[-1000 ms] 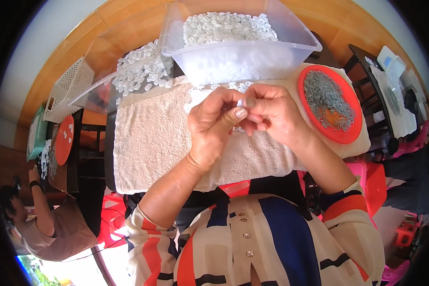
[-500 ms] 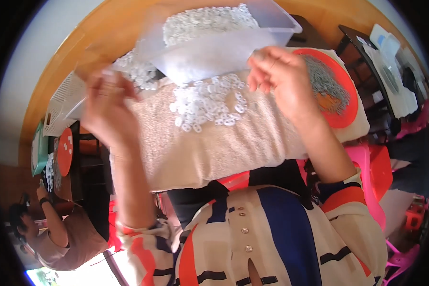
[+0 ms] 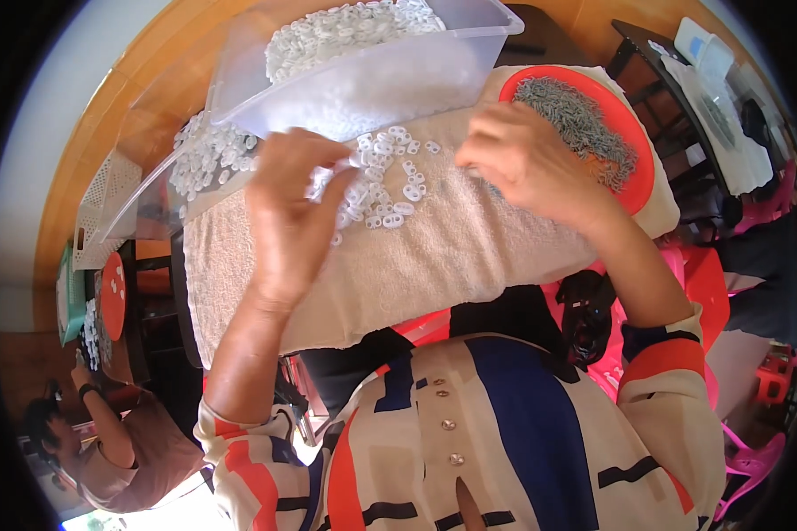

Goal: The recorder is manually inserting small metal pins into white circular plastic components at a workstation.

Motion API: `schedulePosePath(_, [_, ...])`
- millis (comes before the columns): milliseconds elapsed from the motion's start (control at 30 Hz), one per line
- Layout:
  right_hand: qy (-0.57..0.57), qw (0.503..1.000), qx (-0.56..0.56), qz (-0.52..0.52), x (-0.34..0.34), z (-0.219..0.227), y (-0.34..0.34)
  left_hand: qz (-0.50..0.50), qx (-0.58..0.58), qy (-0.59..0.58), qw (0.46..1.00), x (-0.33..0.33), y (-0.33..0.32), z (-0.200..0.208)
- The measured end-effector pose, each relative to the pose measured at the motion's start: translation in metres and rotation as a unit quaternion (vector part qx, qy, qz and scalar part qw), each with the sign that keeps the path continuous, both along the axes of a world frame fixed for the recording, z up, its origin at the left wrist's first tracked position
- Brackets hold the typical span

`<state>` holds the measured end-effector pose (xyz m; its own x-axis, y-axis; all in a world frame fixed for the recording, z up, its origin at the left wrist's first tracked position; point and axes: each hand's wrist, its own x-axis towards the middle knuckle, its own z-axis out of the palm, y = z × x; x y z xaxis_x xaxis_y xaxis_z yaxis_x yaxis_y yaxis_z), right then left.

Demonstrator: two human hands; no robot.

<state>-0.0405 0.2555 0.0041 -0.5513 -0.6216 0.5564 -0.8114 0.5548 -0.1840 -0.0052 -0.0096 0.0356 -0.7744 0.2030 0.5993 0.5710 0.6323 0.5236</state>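
Note:
Small white plastic pieces with two holes lie in a loose pile on a beige towel. My left hand is over the left side of this pile, its thumb apart from the bent fingers and white pieces showing in the gap. Motion blurs the fingertips a little. Beside the red plate, my right hand is closed, fingertips pressed together low over the towel. Whatever they pinch is too small to name. Many small grey screw-like pieces fill the plate.
Behind the pile stands a clear plastic bin of white pieces. More white pieces lie in a clear tray at the left. A person sits at another table on the far left. A pink chair is at the right.
My left hand has moved right, from over the left tray to the white pile. My right hand has come down slightly beside the red plate. The whole view has shifted a little.

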Motion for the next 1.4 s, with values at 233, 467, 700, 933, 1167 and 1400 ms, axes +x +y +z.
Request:
schedulePosePath(233, [-0.029,0.996,0.079,0.033,-0.007,-0.017,-0.030,-0.086,-0.149,-0.029,0.985,0.001,0.023,-0.040])
schedulePosePath(467, [-0.115,0.989,-0.074,0.050,-0.008,-0.007,-0.018,-0.050,0.054,-0.150,0.986,0.010,0.026,-0.035])
schedulePosePath(700, [-0.288,0.935,-0.196,0.068,0.006,-0.001,-0.018,-0.030,0.228,-0.298,0.926,0.013,0.057,-0.021])
schedulePosePath(933, [-0.388,0.880,-0.267,0.061,0.012,-0.006,-0.020,-0.080,0.163,-0.107,0.978,0.004,0.060,-0.040])
schedulePosePath(1167, [-0.344,0.887,-0.301,0.062,0.015,-0.012,-0.019,-0.072,0.397,-0.396,0.825,0.005,0.069,-0.023])
schedulePosePath(1400, [-0.246,0.929,-0.274,0.041,0.013,-0.020,-0.017,-0.068,0.417,-0.436,0.794,0.005,0.074,-0.021])
